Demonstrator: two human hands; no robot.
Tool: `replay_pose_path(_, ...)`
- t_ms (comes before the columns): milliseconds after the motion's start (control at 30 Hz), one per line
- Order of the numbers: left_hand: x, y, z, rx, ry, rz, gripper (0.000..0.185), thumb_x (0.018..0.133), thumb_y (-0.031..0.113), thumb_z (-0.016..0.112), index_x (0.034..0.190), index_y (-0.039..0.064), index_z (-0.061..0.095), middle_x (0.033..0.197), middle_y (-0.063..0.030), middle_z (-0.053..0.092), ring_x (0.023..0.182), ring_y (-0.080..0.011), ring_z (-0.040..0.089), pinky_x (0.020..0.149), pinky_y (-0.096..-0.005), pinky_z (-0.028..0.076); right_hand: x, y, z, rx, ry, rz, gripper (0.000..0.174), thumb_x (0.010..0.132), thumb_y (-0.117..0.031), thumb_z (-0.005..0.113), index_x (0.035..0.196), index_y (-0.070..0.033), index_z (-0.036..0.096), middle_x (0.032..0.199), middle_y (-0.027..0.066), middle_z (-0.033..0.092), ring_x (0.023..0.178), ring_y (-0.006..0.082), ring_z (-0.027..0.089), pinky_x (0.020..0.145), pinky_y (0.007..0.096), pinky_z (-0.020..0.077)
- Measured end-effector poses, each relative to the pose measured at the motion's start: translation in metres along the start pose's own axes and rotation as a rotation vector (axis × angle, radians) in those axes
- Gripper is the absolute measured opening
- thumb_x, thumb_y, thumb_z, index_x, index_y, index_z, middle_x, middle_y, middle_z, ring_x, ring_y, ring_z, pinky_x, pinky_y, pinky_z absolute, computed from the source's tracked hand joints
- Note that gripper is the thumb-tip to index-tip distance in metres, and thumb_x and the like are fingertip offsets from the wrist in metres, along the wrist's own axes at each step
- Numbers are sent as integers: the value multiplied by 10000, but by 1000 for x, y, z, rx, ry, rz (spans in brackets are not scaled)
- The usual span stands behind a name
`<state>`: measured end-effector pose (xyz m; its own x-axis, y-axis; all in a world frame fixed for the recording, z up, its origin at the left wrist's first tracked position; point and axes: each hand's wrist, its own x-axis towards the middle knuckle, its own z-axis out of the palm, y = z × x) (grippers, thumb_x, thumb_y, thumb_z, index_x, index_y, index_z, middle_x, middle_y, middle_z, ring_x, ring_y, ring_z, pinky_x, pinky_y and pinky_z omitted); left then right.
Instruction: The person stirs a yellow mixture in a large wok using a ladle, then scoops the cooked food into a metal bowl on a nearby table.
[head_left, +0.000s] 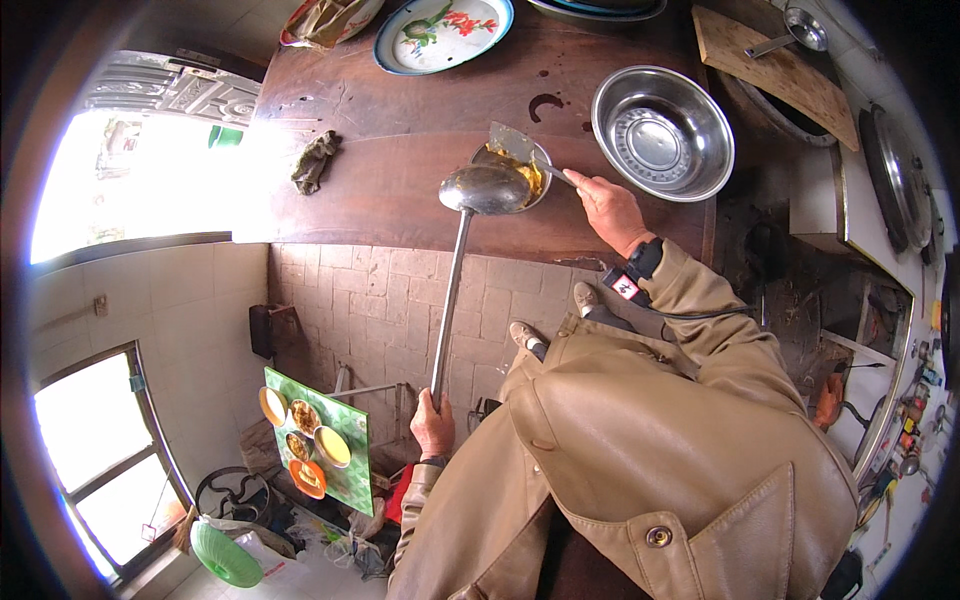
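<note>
My left hand (433, 424) grips the end of the long metal handle of a ladle (486, 189). The ladle's bowl lies over the near left part of a small metal bowl (547, 156) on the wooden table (390, 161). In my right hand (611, 211) is the handle of a metal spatula (513, 142), its flat blade above the small bowl's far side. Yellow-orange food (533, 178) shows in the bowl and below the blade. The ladle hides part of the bowl's inside.
A large steel basin (657, 139) stands right of the small bowl. A floral enamel tray (444, 34) is at the far edge, a crumpled dark cloth (315, 162) at the left. Dishes of food stand on a green table (352, 427) at lower left.
</note>
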<state>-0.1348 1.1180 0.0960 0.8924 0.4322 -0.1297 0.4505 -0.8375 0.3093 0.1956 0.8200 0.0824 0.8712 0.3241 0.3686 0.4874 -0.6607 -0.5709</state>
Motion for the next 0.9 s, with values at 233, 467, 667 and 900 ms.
replay_pose_path(233,2,4,-3,-79,0,-50,228,804,205,578,954,56,493,729,-168,579,638,-352,572,532,-399,451,-14,-10,-7,74,-60,39,325,814,-86,518,1130,-151,556,722,128,552,608,300,560,532,360,467)
replay_pose_path(467,14,15,-20,-399,-24,-9,149,825,187,553,861,63,479,560,-90,478,471,-239,500,446,-326,397,4,25,8,784,-184,536,291,836,-123,514,1104,-20,558,630,3,508,502,61,443,449,210,374)
replay_pose_path(667,31,39,-50,-1324,-412,-409,178,898,230,441,780,98,419,490,28,343,368,-81,310,351,-230,277,16,5,-21,1465,-380,693,351,873,-156,502,1207,-50,466,602,-44,408,439,13,305,371,142,230)
replay_pose_path(900,37,53,-64,-1653,-534,-434,257,913,326,402,775,108,410,482,43,314,344,-69,282,352,-233,272,49,-34,-72,1624,-594,428,337,892,-171,464,1183,-1,462,565,-48,346,432,18,273,369,156,215)
